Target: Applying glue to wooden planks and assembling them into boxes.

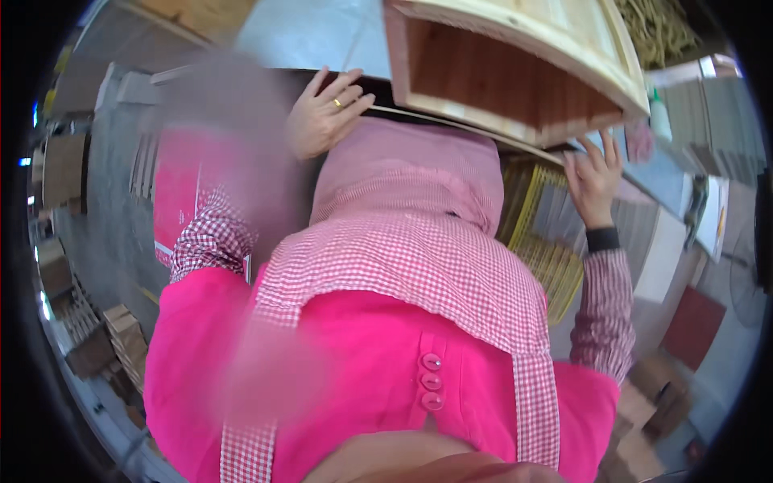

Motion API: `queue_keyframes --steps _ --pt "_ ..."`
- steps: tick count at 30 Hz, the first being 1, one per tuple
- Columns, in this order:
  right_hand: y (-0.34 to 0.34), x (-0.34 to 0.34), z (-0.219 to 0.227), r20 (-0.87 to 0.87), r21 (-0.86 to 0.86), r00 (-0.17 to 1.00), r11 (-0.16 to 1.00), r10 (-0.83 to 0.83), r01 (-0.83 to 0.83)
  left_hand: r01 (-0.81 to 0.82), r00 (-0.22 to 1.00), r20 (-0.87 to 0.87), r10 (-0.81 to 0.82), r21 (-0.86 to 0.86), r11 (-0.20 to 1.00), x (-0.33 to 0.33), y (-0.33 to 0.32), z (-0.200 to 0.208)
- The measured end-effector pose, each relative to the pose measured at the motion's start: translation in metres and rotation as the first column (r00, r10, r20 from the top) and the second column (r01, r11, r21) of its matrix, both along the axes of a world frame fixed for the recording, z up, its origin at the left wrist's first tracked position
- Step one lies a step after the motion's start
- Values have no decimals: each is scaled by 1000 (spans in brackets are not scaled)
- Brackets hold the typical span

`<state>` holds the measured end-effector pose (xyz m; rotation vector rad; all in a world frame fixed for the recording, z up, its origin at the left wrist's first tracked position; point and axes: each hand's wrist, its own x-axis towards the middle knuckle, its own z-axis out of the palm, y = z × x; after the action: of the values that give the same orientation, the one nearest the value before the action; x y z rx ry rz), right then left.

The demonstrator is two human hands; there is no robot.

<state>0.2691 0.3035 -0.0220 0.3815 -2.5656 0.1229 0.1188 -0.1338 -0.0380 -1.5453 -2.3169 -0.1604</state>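
Observation:
An unfinished wooden box (515,22) stands on the work table ahead of me, its open side toward me and its hollow inside showing. A thin pale strip (459,123) runs between the box and my lap, along the table's near edge; whether it is loose or part of the table I cannot tell. My left hand (326,117), with a ring on it, is at the strip's left end, fingers stretched and apart. By the box's lower right corner is my right hand (594,173), fingers raised and spread, thumb close to the strip's right end.
The blue-grey tabletop (318,36) extends left of the box. A yellow wire crate (527,221) is low at the right. A pink carton (177,189) stands at the left. A green-capped bottle (659,117) and stacked boards (717,121) are farther right. Blurred patches hide part of my left arm.

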Motion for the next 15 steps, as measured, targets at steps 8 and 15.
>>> queue_keyframes --steps 8,15 --pt "-1 -10 -30 -49 31 991 992 -122 124 -113 992 -64 110 -46 993 -19 10 -15" --pt "-24 -12 49 -239 -326 968 933 73 -150 -17 941 336 -52 198 980 -21 20 51"
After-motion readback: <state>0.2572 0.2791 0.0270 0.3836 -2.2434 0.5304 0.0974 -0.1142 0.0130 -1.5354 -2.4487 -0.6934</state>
